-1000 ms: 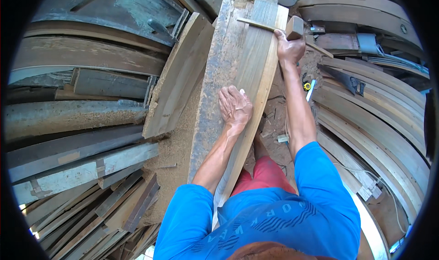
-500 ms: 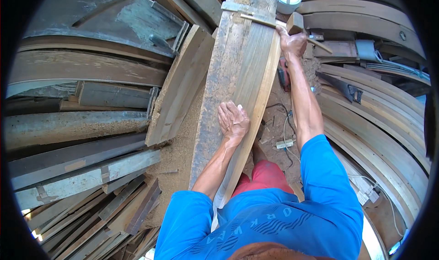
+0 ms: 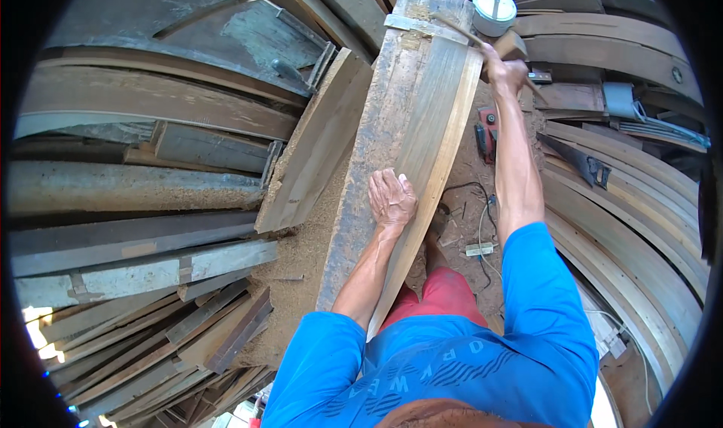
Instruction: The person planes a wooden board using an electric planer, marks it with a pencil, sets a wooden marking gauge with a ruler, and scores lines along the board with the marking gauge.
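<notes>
My left hand [image 3: 392, 197] lies on a long wooden plank [image 3: 429, 100], fingers together and thumb pointing forward, pressing on its face without grasping it. The plank has a greyish face and a paler right edge, and lies on a thick, worn bench beam [image 3: 374, 126]. At the plank's far end my right hand [image 3: 504, 74] is closed around what looks like a wooden marking gauge [image 3: 459, 30], a long thin stick with a chunky wooden block [image 3: 512, 45] by the hand. The stick slants across the plank's far corner; my fingers partly hide how the block joins it.
A lidded white tub [image 3: 495, 11] stands beyond the bench. On the right are a red-and-black power tool [image 3: 487, 136], a handsaw [image 3: 584, 160], cords and stacked curved boards [image 3: 610, 224]. A wide board [image 3: 312, 142] leans left of the bench, near piled timber [image 3: 135, 187] and sawdust.
The stick in my right hand has turned, slanting more steeply across the plank's far end. My left hand stays on the plank. The whole view has shifted slightly.
</notes>
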A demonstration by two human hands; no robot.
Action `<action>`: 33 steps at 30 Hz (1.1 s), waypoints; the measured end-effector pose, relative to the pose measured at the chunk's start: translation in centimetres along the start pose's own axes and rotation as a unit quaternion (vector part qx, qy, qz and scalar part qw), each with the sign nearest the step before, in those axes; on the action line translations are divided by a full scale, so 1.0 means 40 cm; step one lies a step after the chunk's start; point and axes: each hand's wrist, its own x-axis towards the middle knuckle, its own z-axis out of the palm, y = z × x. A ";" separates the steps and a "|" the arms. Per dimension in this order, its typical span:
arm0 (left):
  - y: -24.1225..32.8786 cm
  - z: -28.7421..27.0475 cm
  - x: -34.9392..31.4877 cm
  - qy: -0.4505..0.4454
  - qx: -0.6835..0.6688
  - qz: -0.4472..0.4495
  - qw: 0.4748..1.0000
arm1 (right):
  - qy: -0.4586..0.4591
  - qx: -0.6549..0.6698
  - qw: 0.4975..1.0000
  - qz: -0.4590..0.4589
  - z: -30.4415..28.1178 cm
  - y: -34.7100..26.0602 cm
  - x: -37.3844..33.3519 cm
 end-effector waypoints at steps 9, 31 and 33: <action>-0.017 -0.004 -0.003 0.038 -0.049 -0.050 0.997 | -0.468 0.500 0.720 0.110 -0.224 0.502 -0.439; -0.362 -0.261 -1.123 -0.108 0.057 -0.067 0.990 | -0.459 0.503 0.703 0.206 -0.292 0.509 -0.920; -0.353 -0.315 -1.107 -0.176 0.031 -0.085 0.980 | -0.490 0.479 0.703 0.189 -0.301 0.488 -0.935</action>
